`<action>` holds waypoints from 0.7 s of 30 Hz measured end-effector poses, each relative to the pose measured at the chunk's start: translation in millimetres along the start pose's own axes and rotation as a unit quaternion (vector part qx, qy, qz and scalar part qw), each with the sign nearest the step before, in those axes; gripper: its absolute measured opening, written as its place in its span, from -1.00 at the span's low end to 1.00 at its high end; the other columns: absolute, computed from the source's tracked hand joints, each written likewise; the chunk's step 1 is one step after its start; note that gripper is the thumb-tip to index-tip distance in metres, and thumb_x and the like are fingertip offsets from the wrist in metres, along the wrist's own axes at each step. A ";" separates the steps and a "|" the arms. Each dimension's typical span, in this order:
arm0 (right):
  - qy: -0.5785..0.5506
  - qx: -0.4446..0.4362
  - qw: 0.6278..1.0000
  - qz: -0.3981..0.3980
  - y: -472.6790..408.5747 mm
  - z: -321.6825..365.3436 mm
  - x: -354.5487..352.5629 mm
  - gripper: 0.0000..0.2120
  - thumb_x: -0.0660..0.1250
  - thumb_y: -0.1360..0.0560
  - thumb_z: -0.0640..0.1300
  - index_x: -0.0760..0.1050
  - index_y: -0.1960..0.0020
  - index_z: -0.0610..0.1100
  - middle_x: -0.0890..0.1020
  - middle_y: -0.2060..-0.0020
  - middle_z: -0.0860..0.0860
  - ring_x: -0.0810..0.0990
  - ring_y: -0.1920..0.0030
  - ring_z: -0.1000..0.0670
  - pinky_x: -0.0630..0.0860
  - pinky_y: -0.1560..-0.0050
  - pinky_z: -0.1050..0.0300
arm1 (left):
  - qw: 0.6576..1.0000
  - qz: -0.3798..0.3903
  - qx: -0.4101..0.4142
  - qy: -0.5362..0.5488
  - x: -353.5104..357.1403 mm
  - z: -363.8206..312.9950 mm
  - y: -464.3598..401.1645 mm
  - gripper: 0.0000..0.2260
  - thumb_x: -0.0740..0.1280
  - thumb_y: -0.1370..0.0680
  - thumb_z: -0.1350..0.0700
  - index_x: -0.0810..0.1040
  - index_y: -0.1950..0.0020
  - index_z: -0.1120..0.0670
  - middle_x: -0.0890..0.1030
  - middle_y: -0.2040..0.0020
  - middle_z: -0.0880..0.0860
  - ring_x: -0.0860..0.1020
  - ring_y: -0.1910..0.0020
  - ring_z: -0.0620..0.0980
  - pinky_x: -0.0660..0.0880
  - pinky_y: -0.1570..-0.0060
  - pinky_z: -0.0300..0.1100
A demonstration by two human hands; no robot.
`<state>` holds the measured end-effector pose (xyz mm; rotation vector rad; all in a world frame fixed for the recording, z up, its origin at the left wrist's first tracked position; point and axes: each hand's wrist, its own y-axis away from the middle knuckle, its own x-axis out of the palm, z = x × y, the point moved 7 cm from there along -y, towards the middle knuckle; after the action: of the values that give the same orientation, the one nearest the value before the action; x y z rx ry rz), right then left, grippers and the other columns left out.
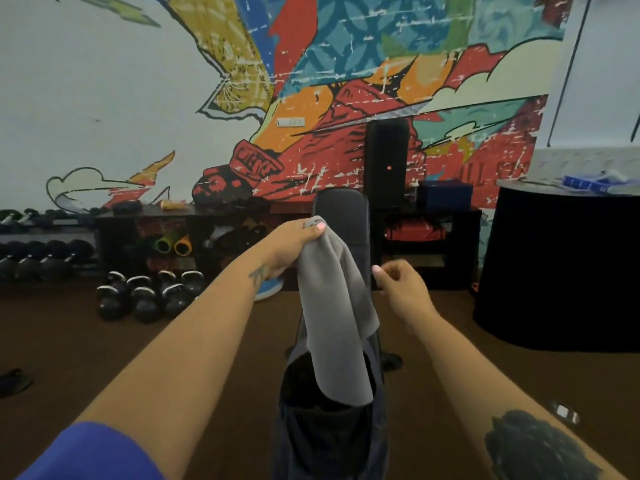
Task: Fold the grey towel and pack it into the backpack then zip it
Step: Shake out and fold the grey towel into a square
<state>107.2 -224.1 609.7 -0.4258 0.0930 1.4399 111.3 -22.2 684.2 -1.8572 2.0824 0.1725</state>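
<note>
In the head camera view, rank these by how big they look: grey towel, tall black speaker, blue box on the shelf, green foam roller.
1. Grey cloth towel, though nearness to the camera inflates it.
2. Tall black speaker.
3. Dark blue box.
4. Green foam roller, only its end showing.

two bare forearms reach into view from six o'clock. the left hand (294, 242) has a pale pink polished thumbnail, and a small dark line tattoo sits on the inner wrist just below it. a short bright blue fabric sleeve (93, 455) covers the left upper arm at seven o'clock. the right hand (403, 285) shows a pale pink nail too, and a large dark, solid tattoo (536, 448) spreads over the right forearm at five o'clock.
</note>
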 end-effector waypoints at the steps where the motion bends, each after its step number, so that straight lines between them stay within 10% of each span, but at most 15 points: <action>1: -0.021 0.029 0.999 -0.010 4.4 -16.3 0.4 -0.73 0.25 -0.56 0.03 0.48 -0.05 -0.18 0.58 0.13 -0.05 0.52 0.17 0.01 0.46 0.20 0.15 | 1.000 -0.004 0.003 0.007 -2.8 -0.3 -3.3 -0.78 0.19 -0.62 0.01 0.59 0.00 0.07 0.65 0.01 0.08 0.60 0.02 -0.02 0.54 0.02 -0.14; 9: -0.171 0.277 0.939 0.114 47.6 -82.4 65.6 -0.53 0.18 -0.51 0.28 0.59 0.12 -0.12 0.59 0.26 -0.02 0.47 0.26 -0.02 0.44 0.18 0.05 | 1.000 -0.004 0.020 0.020 -33.8 -11.9 -24.8 -0.78 0.24 -0.59 -0.04 0.60 -0.05 0.06 0.62 -0.13 0.14 0.57 -0.16 0.09 0.48 -0.25 0.03; 12: -0.254 0.258 0.927 0.100 48.3 -63.5 87.8 -0.51 0.24 -0.49 0.26 0.56 -0.05 -0.16 0.63 0.05 -0.07 0.57 -0.02 -0.11 0.46 -0.17 -0.09 | 0.999 -0.006 0.029 0.016 -46.5 -15.8 -22.9 -0.76 0.23 -0.59 -0.04 0.58 -0.09 0.07 0.60 -0.15 0.14 0.55 -0.18 0.09 0.47 -0.25 0.02; 21: -0.349 0.195 0.917 0.008 36.7 -22.6 79.1 -0.82 0.33 -0.53 -0.08 0.54 -0.03 -0.19 0.62 0.00 -0.15 0.59 -0.06 -0.20 0.49 -0.23 -0.16 | 0.998 -0.050 0.019 0.024 -88.4 3.2 -12.4 -0.77 0.21 -0.61 -0.01 0.58 -0.09 0.07 0.60 -0.17 0.16 0.54 -0.20 0.11 0.46 -0.26 0.05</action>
<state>87.0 -154.9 555.7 0.4272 -0.1925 1.4714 131.5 60.2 712.2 -1.9562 2.0027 0.0621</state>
